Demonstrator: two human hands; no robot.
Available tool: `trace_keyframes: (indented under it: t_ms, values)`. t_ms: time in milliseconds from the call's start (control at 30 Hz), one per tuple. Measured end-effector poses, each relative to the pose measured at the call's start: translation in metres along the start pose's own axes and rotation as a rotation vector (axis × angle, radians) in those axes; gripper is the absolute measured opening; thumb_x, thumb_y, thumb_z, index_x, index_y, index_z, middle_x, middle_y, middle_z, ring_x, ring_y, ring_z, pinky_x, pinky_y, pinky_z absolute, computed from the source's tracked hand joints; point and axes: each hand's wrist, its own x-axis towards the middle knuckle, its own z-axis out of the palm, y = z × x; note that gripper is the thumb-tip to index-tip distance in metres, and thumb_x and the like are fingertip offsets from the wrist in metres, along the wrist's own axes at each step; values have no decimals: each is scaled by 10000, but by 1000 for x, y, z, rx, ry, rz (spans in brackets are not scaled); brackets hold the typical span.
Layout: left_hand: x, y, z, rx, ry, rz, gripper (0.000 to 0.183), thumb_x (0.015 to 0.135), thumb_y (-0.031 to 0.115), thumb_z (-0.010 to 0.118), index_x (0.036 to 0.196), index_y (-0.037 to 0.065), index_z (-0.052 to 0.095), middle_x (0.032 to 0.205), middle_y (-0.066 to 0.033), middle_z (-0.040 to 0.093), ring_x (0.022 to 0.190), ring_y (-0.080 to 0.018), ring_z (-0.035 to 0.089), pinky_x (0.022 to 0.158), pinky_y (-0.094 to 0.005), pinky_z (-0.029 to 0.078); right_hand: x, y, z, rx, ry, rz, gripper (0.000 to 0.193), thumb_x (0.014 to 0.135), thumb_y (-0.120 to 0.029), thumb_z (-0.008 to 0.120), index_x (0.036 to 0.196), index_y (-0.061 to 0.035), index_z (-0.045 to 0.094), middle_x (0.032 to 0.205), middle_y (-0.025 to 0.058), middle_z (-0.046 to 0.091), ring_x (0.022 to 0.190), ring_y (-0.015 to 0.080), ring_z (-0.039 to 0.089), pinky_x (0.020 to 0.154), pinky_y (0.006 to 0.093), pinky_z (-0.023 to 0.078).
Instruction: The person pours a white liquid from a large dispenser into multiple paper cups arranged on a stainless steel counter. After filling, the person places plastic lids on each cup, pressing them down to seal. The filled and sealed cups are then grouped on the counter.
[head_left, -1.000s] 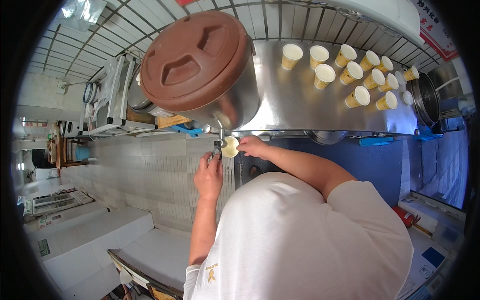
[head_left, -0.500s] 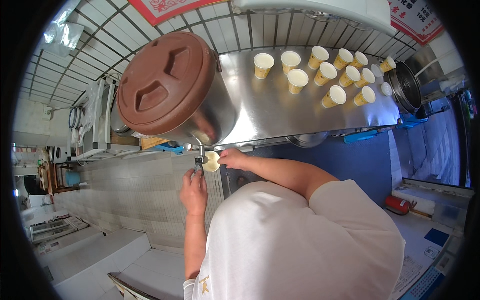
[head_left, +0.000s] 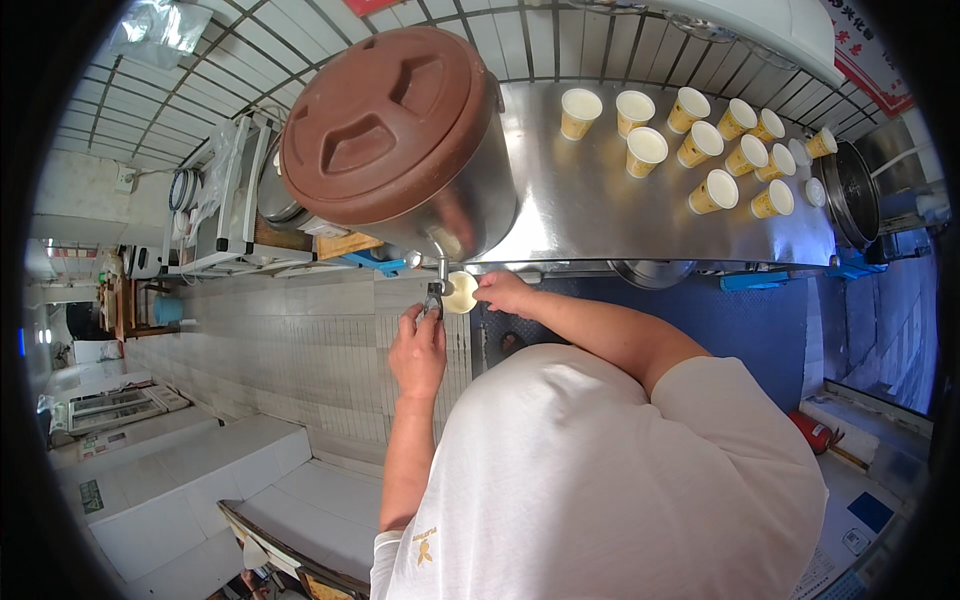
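A white, gold-lettered shirt [head_left: 610,470] fills the foreground before a steel counter [head_left: 610,215], brown-lidded barrel [head_left: 470,200], yellow-printed cups [head_left: 646,152] and a red-edged written sign [head_left: 868,55]; the left hand [head_left: 418,352] is clamped on the barrel's tap [head_left: 434,300], the right hand [head_left: 505,293] on a paper cup [head_left: 460,293] at its spout [head_left: 443,272].

cup [head_left: 460,294] with fill level too small to tell, round metal pan [head_left: 655,274] partly hidden beneath the counter [head_left: 590,232], fire extinguisher [head_left: 813,431] partly behind a white sleeve [head_left: 725,400], red sign [head_left: 368,4] cut by top edge
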Motion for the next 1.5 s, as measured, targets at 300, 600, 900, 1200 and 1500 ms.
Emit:
trace_keyframes:
  t_ms: [300,600,900,1200,1500]
  values:
    - [1,0,0,-3,6,7,183,848,152,744,1029,147,715,1156,-41,651,803,-261,696,647,-382,566,4,9,-2,54,4,39,222,806,-250,699,862,-38,668,701,45,606,575,153,567,524,312,465]
    - [0,2,-2,-46,-53,-52,210,861,159,731,1070,156,707,1201,-42,642,880,-284,689,707,-396,562,9,16,-1,58,4,58,226,805,-250,711,880,-41,669,724,44,607,589,153,568,539,309,471]
    - [0,1,-1,-43,-65,-58,219,857,150,731,1074,151,706,1207,-42,639,892,-283,689,724,-395,562,7,6,3,54,-1,54,217,812,-253,704,855,-41,682,718,38,615,612,146,578,556,307,480]
    - [2,-4,6,-65,-25,0,232,843,160,746,1068,168,691,1209,-49,639,823,-294,695,663,-417,567,5,2,3,38,1,-41,248,804,-248,705,920,-30,723,757,66,666,655,154,598,608,333,492]
    - [2,-3,1,4,-26,17,238,841,159,752,1072,167,694,1193,-35,646,864,-265,696,674,-390,569,1,0,-3,33,18,17,231,808,-246,684,876,-26,701,693,49,623,583,149,573,549,324,482]
